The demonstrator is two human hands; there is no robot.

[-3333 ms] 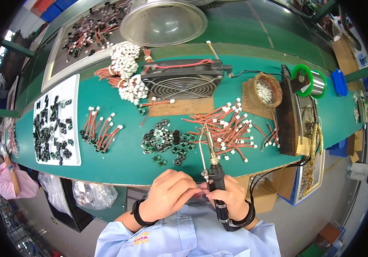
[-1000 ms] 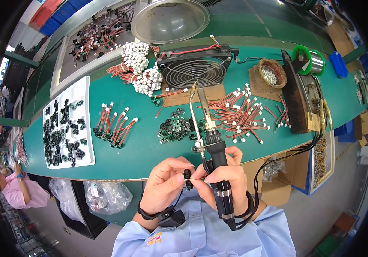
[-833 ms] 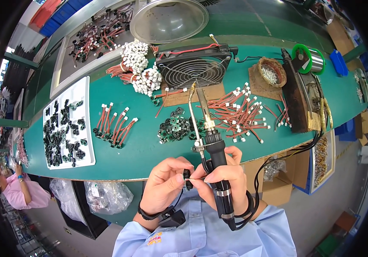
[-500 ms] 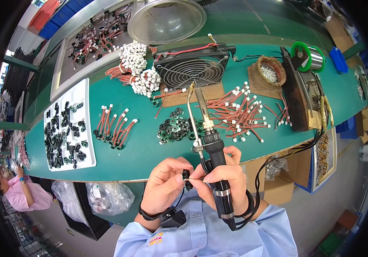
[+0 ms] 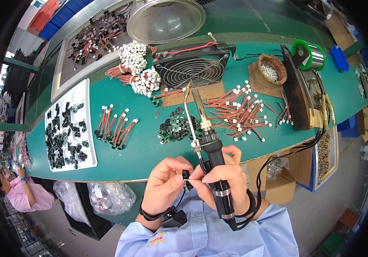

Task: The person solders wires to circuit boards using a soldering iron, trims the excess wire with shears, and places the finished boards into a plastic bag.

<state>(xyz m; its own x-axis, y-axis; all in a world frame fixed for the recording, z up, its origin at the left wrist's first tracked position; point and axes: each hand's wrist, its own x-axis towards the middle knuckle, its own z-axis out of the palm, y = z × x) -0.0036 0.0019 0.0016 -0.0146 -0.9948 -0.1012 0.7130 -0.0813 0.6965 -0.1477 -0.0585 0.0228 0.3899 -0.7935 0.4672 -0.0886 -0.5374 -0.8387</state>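
Pinching a small black part [image 5: 186,174] between thumb and fingertips, my left hand [image 5: 163,184] is holding it in front of my light-blue shirt [image 5: 179,235], just short of the green bench [image 5: 145,158]. My right hand [image 5: 231,174] is gripping a soldering iron [image 5: 213,148] by its black handle while its free fingertips are meeting at the part, apparently nipping a thin wire [image 5: 191,179]; whether that wire is joined, I cannot tell. The iron's tip is pointing away, toward the black fan [image 5: 192,70]. By my judgement I am handling something light, stiff and easily cracked, its smooth sides perhaps inviting a slip, so the outer edges are offering the best hold. The wire is likely bending at a touch. The iron is probably weighing more, its handle providing the only safe grip, its metal end presumably being hot.
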